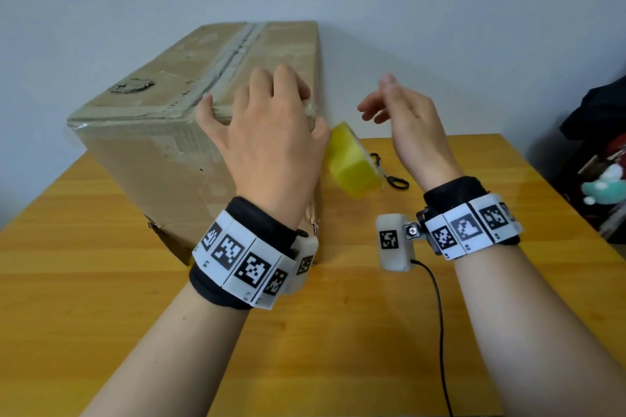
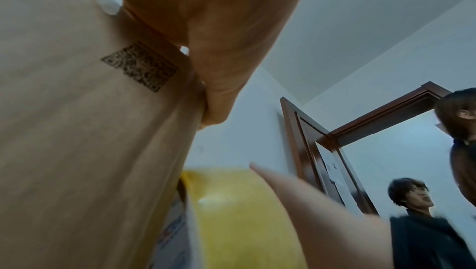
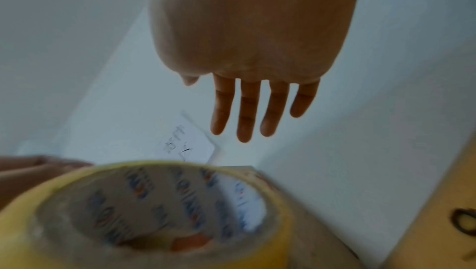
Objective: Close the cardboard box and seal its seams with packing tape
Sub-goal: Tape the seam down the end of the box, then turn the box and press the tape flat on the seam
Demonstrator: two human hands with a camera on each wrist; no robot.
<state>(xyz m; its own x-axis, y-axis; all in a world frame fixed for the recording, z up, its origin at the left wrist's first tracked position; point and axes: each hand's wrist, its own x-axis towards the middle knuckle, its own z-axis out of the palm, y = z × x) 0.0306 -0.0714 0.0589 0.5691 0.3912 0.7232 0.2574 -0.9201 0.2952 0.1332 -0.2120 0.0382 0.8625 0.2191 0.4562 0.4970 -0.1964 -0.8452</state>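
Sealing step: left hand (image 1: 267, 132) presses flat on the closed cardboard box (image 1: 162, 118); right hand (image 1: 403, 115), fingers loose and empty, should next grab the tape roll (image 1: 352, 162) at its seven o'clock.

A right hand (image 3: 247, 49) hangs from the top of the frame, fingers (image 3: 246, 116) straight and slightly spread, above a blurred yellow tape roll (image 3: 144, 212) at lower left; a scissor handle (image 3: 463, 222) shows at the right edge.

Wall: you face a plain pale wall (image 1: 440, 10) beyond your hands.
Table: a yellow wooden table (image 1: 338, 349) lies under them.
Door: a brown door frame (image 2: 386, 118) stands right of your left hand.
Light: soft, even.
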